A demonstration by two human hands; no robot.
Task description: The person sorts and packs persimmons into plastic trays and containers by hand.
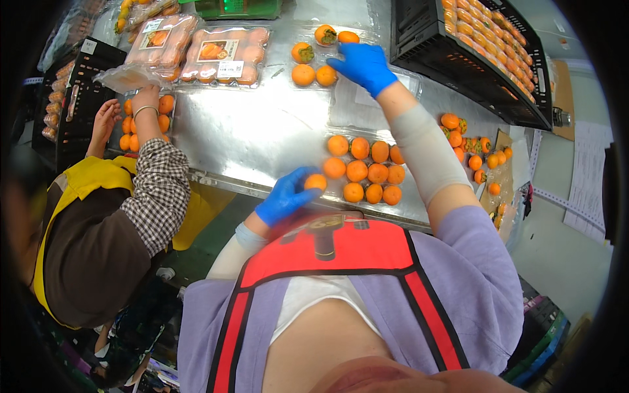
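Note:
My left hand [287, 195], in a blue glove, has its fingers around an orange persimmon [315, 182] at the table's front edge. Just right of it, a clear plastic tray [325, 195] holds several persimmons [357, 170] in rows, stems hidden. Farther back, my right hand [364, 68], also gloved in blue, reaches over a second clear tray [307, 42]. Its fingertips are against or just over a persimmon [348, 37]; the palm side is hidden. Several more persimmons [303, 74] sit in that tray, two with green calyxes showing.
Closed persimmon packs [223, 58] stand back left beside a green device [238, 7]. A black crate [442, 64] of persimmons is at back right, loose persimmons [454, 132] below it. At left, a co-worker's hands [146, 100] are over another filled tray [131, 126].

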